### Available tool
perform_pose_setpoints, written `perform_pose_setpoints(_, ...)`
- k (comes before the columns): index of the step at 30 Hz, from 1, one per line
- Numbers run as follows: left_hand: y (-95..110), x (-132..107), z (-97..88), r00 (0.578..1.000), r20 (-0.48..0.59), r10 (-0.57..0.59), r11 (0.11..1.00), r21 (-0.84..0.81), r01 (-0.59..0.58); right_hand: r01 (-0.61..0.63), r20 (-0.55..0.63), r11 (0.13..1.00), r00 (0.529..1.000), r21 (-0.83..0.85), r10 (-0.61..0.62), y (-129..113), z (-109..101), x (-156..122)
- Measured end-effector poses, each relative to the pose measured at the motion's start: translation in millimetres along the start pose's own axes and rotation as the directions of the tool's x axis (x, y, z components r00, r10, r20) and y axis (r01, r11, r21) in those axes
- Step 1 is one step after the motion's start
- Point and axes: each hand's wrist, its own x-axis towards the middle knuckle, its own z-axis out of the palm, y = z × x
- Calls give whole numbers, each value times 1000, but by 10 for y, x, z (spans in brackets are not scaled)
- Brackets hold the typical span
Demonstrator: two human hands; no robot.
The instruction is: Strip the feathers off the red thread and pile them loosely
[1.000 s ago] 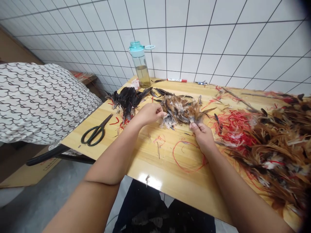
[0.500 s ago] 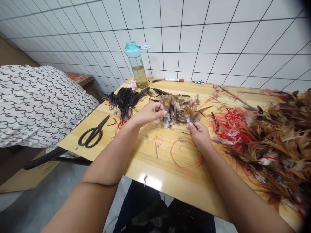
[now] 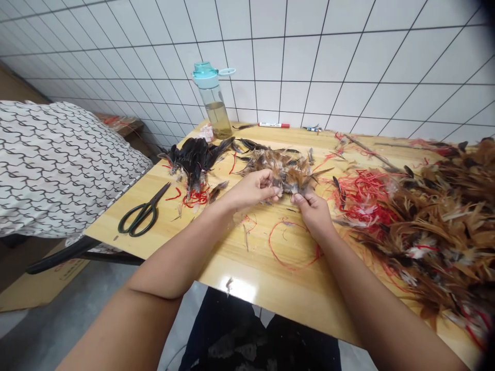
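Note:
My left hand (image 3: 257, 189) is closed in a pinch on a small tuft of feathers at the front of a pile of brown feathers (image 3: 266, 161). Close beside it on the right, my right hand (image 3: 314, 208) pinches the quill ends of a brown feather bunch (image 3: 299, 178), which fans out away from me. The fingertips of both hands nearly meet. Behind and left of my left hand lies a heap of black feathers (image 3: 195, 157), with red string (image 3: 196, 198) at its near end. A loop of thin red string (image 3: 270, 247) lies on the table below my right hand.
Black-handled scissors (image 3: 141, 214) rest near the table's left edge. A water bottle (image 3: 216, 111) stands against the tiled wall, with a red-capped marker (image 3: 274, 124) to its right. Tangled red string (image 3: 363, 193) and a large heap of brown feathers (image 3: 444, 221) cover the right side.
My left hand has moved right and slightly toward me, closer to my right hand. The right hand stays pinched on its feather bunch. The view has shifted slightly.

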Motion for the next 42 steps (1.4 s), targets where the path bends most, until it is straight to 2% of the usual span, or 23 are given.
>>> perform_pose_setpoints(3, -32, 16, 142, 1000, -4, -1, 994, -111, 0, 33, 14, 999, 999, 19, -33, 6, 7, 11)
perform_pose_setpoints(8, -144, 57, 296, 993, -117, -1, 980, -197, -22, 95, 14, 995, 995, 26, -95, 46, 20, 28)
perform_pose_setpoints(18, -293, 111, 288, 969, -231, 83, 996, 6, -84, 57, 104, 995, 992, 87, -66, 142, 30, 47)
perform_pose_setpoints(20, -267, 101, 284, 977, -195, 80, 996, -11, -83, 63, 105, 995, 992, 82, -72, 141, 29, 45)
perform_pose_setpoints(25, -103, 26, 198, 999, 23, 36, 975, -220, -30, 10, 41, 998, 999, 65, -13, 120, 26, 32)
perform_pose_setpoints(28, -53, -4, 147, 998, 55, 36, 969, -245, -21, 2, 33, 998, 999, 62, -4, 93, 22, 28)
perform_pose_setpoints(30, -61, -2, 146, 999, 29, 12, 968, -251, -4, -12, 22, 997, 1000, 81, 10, 77, 22, 27)
perform_pose_setpoints(33, -92, 19, 184, 997, -73, -32, 964, -266, 11, -52, -5, 992, 999, 111, 53, 55, 24, 24)
perform_pose_setpoints(36, -95, 28, 220, 986, -163, -23, 973, -231, -15, -66, -12, 988, 998, 140, 69, 32, 22, 17)
perform_pose_setpoints(38, -87, 27, 230, 983, -185, -10, 973, -227, -33, -66, -8, 985, 998, 158, 68, 17, 18, 13)
perform_pose_setpoints(42, -98, 33, 261, 986, -165, -12, 945, -325, -43, -59, -2, 982, 998, 181, 61, 8, 18, 15)
